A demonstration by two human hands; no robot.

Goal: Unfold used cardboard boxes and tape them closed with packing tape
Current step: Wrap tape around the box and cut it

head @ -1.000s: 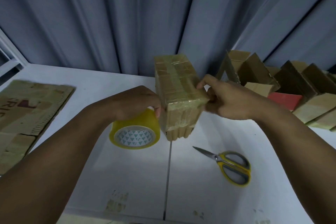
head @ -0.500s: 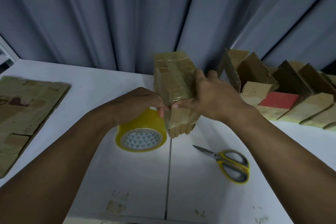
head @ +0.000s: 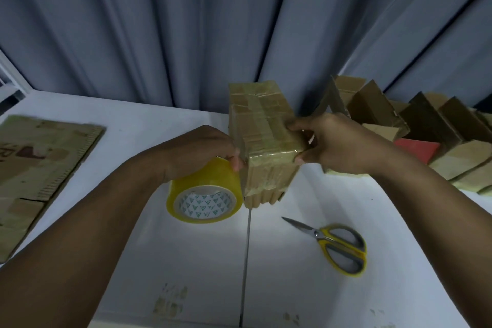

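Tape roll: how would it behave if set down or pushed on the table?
The tape roll is round, so on its rim it would likely roll across the smooth table; on its flat side it should stay put. Its hollow core and fairly thin winding suggest it is light for its size, yet stiff in the left hand.

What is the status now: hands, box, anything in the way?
Left hand grips tape roll, beside box. Right hand pinches box's right edge. Box upright, tape already across top. Scissors lie apart, not in the way.

Grey pleated curtain [head: 186, 34] behind; white table [head: 292, 287], dim light
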